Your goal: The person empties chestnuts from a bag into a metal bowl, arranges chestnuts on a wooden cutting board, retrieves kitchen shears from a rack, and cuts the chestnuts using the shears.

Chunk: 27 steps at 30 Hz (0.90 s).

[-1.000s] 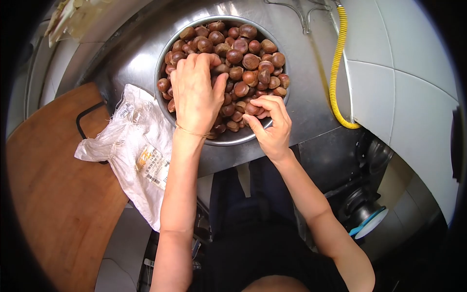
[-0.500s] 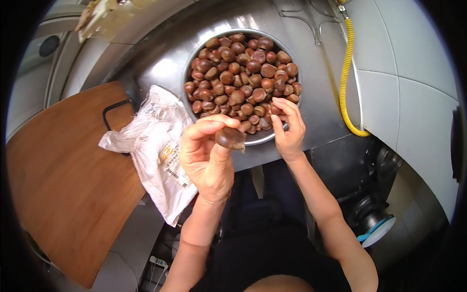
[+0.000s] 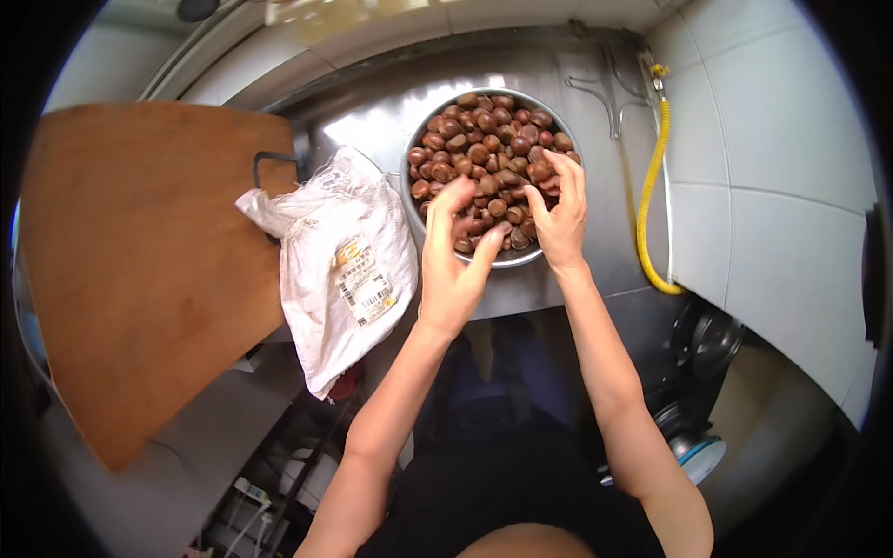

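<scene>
Glossy brown chestnuts (image 3: pixel 479 149) fill a round metal bowl (image 3: pixel 406 172) in front of me. Over its near left side is my left hand (image 3: pixel 454 270), thumb and fingers spread, slightly blurred, with no chestnut in its grasp. My right hand (image 3: pixel 564 219) hovers at the bowl's right side, thumb apart from the bent fingers. Chestnuts show behind the gap in that hand; whether the fingertips touch any is unclear. One smeared chestnut (image 3: pixel 509 178) lies between the two hands, at or just above the pile.
Left of the bowl lies a white woven sack (image 3: pixel 312 232) with a printed label (image 3: pixel 361 284). Beyond it is a brown wooden board (image 3: pixel 167 251). The bowl stands on a metal counter (image 3: pixel 372 121). A yellow hose (image 3: pixel 654 186) runs along the tiled wall, near a wire stand (image 3: pixel 609 98).
My left hand has opened and moved down over the bowl; the chestnut it pinched is out of its fingers. My right hand stays near the bowl's right side. The view has shifted.
</scene>
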Motion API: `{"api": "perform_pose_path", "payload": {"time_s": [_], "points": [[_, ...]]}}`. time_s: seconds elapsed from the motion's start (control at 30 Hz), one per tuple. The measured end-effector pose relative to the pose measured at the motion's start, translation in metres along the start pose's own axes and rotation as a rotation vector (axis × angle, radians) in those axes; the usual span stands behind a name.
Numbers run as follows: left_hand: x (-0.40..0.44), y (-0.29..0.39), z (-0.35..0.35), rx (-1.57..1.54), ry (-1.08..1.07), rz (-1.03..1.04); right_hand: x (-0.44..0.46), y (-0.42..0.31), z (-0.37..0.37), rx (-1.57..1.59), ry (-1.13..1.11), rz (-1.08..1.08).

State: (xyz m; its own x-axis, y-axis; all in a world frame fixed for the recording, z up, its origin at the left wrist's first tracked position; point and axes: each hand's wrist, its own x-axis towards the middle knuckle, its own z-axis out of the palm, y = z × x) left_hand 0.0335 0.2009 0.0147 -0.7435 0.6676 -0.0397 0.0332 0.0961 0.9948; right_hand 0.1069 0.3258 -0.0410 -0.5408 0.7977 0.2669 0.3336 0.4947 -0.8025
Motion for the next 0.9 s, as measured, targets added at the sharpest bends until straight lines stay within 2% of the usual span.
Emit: {"api": "perform_pose_path", "payload": {"time_s": [0.03,0.07,0.13,0.17,0.2,0.27,0.4,0.47,0.5,0.53,0.57,0.6,0.67,0.73,0.8,0.87,0.9], "points": [[-0.015,0.006,-0.010,0.096,0.006,0.040,-0.001,0.000,-0.001,0.138,-0.068,0.079],[-0.031,0.011,-0.026,0.306,-0.026,0.064,-0.003,-0.004,-0.003,0.108,-0.049,0.016],[-0.065,0.020,-0.059,0.678,0.044,0.158,-0.015,-0.015,-0.008,0.112,0.014,-0.025],[-0.081,0.018,-0.076,0.781,0.166,0.161,-0.023,-0.019,-0.011,0.030,0.016,-0.087],[-0.097,0.013,-0.093,0.880,0.287,0.162,-0.033,-0.024,-0.008,0.124,0.024,-0.058],[-0.121,0.005,-0.126,0.992,0.465,0.090,-0.052,-0.038,0.002,0.119,-0.180,-0.153],[-0.151,-0.038,-0.167,1.037,0.654,-0.158,-0.051,-0.092,0.067,0.155,-0.508,-0.379],[-0.156,-0.062,-0.189,0.642,0.474,-0.571,-0.042,-0.109,0.120,0.157,-0.532,-0.582],[-0.168,-0.091,-0.197,0.718,0.495,-0.206,-0.045,-0.109,0.146,0.046,-0.664,-0.607],[-0.170,-0.070,-0.197,0.764,0.481,-0.025,-0.045,-0.124,0.156,-0.069,-0.788,-0.626],[-0.175,-0.051,-0.207,0.728,0.490,0.016,-0.047,-0.136,0.156,-0.289,-0.987,-0.597],[-0.184,-0.034,-0.216,0.690,0.491,0.045,-0.046,-0.164,0.143,-0.349,-1.278,-0.482],[-0.211,-0.003,-0.252,0.515,0.514,0.066,-0.064,-0.199,0.125,-0.289,-1.460,-0.466],[-0.243,0.012,-0.294,0.290,0.496,-0.001,-0.090,-0.213,0.103,0.053,-1.560,-0.399],[-0.273,0.026,-0.333,0.111,0.438,-0.137,-0.104,-0.205,0.103,0.676,-1.808,0.183],[-0.289,0.031,-0.353,0.102,0.426,-0.160,-0.117,-0.201,0.111,0.669,-1.885,0.516],[-0.302,0.022,-0.365,0.067,0.452,-0.174,-0.132,-0.211,0.115,0.436,-1.859,0.447]]}}
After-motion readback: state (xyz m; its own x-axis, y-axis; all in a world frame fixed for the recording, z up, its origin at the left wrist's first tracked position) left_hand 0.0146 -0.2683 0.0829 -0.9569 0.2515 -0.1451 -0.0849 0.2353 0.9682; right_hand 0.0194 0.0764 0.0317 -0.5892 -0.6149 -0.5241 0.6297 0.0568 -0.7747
